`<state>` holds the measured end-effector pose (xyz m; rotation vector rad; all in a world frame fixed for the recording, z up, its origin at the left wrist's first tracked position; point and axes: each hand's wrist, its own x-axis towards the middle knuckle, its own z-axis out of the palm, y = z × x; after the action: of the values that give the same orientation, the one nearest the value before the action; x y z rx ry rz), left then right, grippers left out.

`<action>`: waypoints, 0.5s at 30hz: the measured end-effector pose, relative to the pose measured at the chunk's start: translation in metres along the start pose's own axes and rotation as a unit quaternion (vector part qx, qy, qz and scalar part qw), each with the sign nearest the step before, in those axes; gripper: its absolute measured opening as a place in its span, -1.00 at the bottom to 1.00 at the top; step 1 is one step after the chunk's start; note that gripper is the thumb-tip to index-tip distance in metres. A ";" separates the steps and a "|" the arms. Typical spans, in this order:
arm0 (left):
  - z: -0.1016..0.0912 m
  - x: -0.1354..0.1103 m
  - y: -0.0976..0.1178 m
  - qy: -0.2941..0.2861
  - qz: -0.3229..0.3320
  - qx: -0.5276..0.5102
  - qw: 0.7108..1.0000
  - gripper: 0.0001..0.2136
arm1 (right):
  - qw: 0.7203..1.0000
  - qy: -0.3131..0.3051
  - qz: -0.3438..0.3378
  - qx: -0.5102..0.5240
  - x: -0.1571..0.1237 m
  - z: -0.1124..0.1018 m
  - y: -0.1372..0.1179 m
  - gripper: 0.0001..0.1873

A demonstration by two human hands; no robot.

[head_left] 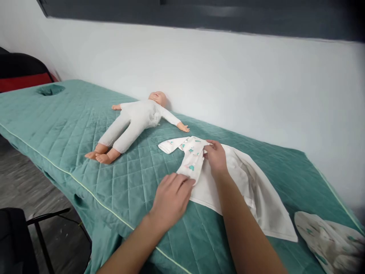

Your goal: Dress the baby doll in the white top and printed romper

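Observation:
A white baby garment with small green prints (189, 158) lies spread on the green quilted cover, one sleeve pointing left. Its plain white part (265, 205) fans out to the right, under and beyond my right forearm. My right hand (216, 156) is closed, pinching the garment's edge between thumb and fingers near the top. At the lower edge of the printed panel, my left hand (174, 196) has its fingers bent over the fabric and closed on it; the thumb is mostly hidden. A baby doll (137, 116) in a white body lies on its back left of the garment, arms spread.
The padded bed (94, 110) has a face hole (51, 90) at its far left end. Another printed white cloth (330, 241) lies crumpled at the lower right. A white wall (228, 83) runs behind. Black chairs (17, 241) stand at the left.

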<state>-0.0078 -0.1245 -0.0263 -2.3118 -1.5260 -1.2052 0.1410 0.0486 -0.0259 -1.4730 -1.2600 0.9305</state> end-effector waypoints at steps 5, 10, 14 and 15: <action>0.005 0.004 0.025 -0.067 0.058 -0.006 0.996 -0.83 | 1.000 0.023 0.007 -0.009 0.006 -0.013 0.003 -0.56; 0.007 0.021 -0.012 -0.031 -0.102 0.000 0.994 -0.74 | 0.993 0.030 0.007 -0.110 0.006 -0.023 0.004 -0.52; 0.014 0.048 -0.066 -0.096 -0.205 0.125 0.966 -0.52 | 0.982 0.027 -0.008 -0.188 0.002 -0.028 0.001 -0.51; 0.016 0.054 -0.077 -0.111 -0.211 0.135 0.962 -0.51 | 0.977 0.025 -0.014 -0.210 0.000 -0.029 0.000 -0.51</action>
<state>-0.0527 -0.0403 -0.0246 -2.0593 -2.1914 -0.7522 0.1682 0.0439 -0.0183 -1.7851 -1.4981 0.6262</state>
